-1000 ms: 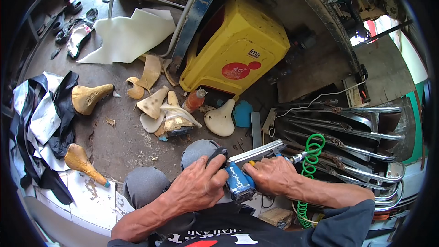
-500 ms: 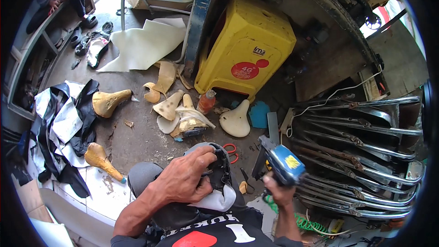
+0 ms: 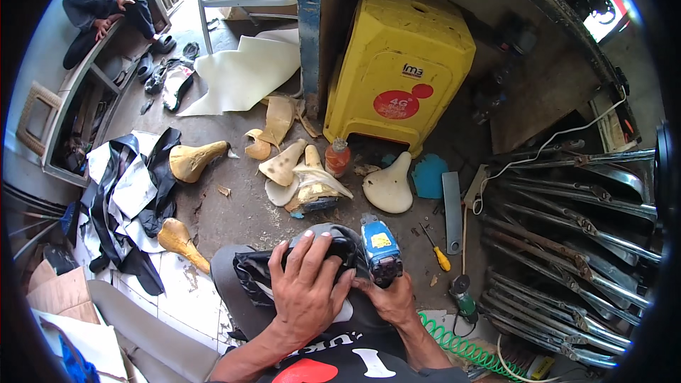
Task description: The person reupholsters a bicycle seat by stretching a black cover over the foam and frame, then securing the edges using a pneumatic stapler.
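Observation:
Across my lap lies a black saddle cover (image 3: 250, 269) with white backing, apparently around a bicycle saddle whose body is mostly hidden. Over its top my left hand (image 3: 306, 285) is curled, fingers bent and pressing it down. My right hand (image 3: 391, 303) is wrapped round a blue staple gun (image 3: 380, 242), held upright with its nose right beside the black cover; I cannot tell whether they touch. A green coiled air hose (image 3: 461, 344) runs on the floor by my right forearm.
Bare foam saddles, one cream (image 3: 389, 188) and one tan (image 3: 195, 162), lie ahead near an orange bottle (image 3: 338, 159). A yellow stool (image 3: 404, 64) stands behind. Right are stacked chrome frames (image 3: 567, 241) and a yellow-handled screwdriver (image 3: 441, 259); left, black-and-white scraps (image 3: 128, 191). A person (image 3: 106, 7) sits far left.
The staple gun has come left from beside the chrome frames to the saddle cover, turning upright. My left hand has shifted right and spread over the cover. The view has swung slightly left.

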Demonstrator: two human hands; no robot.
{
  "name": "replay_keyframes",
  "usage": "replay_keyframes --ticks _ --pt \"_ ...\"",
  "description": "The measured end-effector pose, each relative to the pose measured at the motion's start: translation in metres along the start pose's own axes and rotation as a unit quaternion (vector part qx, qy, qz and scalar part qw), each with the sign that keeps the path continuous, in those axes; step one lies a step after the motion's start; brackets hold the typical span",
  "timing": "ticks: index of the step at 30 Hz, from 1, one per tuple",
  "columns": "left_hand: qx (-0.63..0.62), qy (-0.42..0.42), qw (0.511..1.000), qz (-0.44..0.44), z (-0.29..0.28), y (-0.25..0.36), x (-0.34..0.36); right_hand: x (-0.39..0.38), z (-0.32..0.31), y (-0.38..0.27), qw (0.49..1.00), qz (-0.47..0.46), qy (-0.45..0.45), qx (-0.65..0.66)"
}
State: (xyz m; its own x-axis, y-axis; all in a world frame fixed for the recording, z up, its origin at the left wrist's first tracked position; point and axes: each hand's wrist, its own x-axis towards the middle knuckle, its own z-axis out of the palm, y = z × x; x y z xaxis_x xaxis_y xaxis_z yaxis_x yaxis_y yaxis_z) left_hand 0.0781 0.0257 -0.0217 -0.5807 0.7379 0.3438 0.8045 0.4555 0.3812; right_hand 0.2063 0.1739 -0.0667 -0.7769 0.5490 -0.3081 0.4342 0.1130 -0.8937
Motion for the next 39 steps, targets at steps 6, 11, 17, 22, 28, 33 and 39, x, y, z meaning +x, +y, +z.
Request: replay_keyframes --ticks 6,11,17,22,28,33,39 --pt "-0.033 0.013 0.999 -0.031 0.004 -0.002 0.003 -0.003 0.005 0.019 0.998 -0.057 -0.004 0.025" --pt "-0.023 0.019 0.999 -0.023 0.003 -0.006 0.001 0.000 0.007 0.004 0.996 -0.092 0.001 0.011" --pt "-0.057 -0.009 0.998 -0.011 -0.002 -0.009 0.008 0.001 0.010 0.001 0.999 -0.031 0.025 0.022" --pt "-0.022 -0.014 0.998 -0.048 -0.007 0.000 0.014 0.003 0.012 0.010 0.999 -0.034 0.023 0.007" --pt "0.048 -0.013 0.998 -0.033 0.000 0.004 0.008 0.004 0.008 -0.005 0.999 -0.040 -0.004 -0.008" --pt "-0.023 -0.033 0.999 -0.024 -0.005 -0.006 0.014 0.002 0.013 -0.003 1.000 -0.005 0.012 -0.020" --pt "-0.082 -0.041 0.996 0.011 -0.006 -0.030 0.019 0.004 0.024 0.002 0.998 -0.014 0.057 -0.019"
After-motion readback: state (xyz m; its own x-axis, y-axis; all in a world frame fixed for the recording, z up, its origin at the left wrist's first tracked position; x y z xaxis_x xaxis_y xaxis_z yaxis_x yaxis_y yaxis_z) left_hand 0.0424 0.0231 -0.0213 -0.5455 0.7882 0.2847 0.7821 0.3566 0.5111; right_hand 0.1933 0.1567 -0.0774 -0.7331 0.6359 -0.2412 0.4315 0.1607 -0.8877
